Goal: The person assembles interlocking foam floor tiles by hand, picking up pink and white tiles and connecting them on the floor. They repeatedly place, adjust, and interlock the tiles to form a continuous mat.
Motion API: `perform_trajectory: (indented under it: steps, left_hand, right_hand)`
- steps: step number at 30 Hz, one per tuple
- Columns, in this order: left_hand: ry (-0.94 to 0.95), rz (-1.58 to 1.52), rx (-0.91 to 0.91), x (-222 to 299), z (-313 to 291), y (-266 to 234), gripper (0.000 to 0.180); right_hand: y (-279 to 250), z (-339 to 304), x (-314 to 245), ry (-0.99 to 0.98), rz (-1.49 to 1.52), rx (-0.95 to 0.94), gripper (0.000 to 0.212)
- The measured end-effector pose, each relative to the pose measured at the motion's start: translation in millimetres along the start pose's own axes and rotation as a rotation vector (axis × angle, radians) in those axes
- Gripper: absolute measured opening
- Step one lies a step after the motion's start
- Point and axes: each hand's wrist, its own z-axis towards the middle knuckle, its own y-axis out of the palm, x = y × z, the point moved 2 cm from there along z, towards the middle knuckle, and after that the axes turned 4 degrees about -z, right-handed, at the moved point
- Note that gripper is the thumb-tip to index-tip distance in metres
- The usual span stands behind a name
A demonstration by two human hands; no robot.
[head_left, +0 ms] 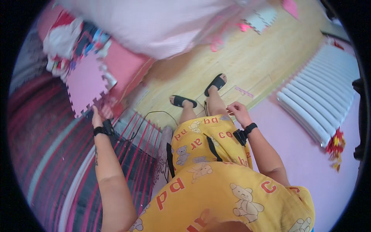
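At the left, my left hand (101,115) is closed on the lower edge of a pink foam puzzle mat tile (87,84) with notched edges. The tile is tilted up, in front of a heap of clothes (67,40). Some of that hand's fingers are blurred. My right hand (239,113) hangs beside my right thigh, with its fingers loosely bent and apart and nothing in them. Each wrist wears a black strap with a small black device.
Pale pink bedding (150,27) and a red-pink padded edge (127,63) lie ahead. A striped cover (58,170) fills the left. On the right stands a white radiator (317,91). A pale foam tile (261,17) lies on the wooden floor; a black cable (154,112) runs near my feet.
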Motion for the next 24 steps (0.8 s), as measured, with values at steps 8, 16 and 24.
perform_trajectory:
  steps: [8,16,24]
  left_hand:
    - [0.486,1.307,-0.647,-141,-153,245,0.038]
    - [0.518,1.357,-0.889,-156,-229,439,0.037]
    - [0.608,1.406,-0.829,-114,-204,557,0.038]
  right_hand:
    - [-93,-5,20,-0.065,0.027,-0.041,0.015]
    - [-239,0,-21,-0.159,0.163,0.242,0.014]
    - [-345,-18,-45,-0.112,0.006,0.347,0.019]
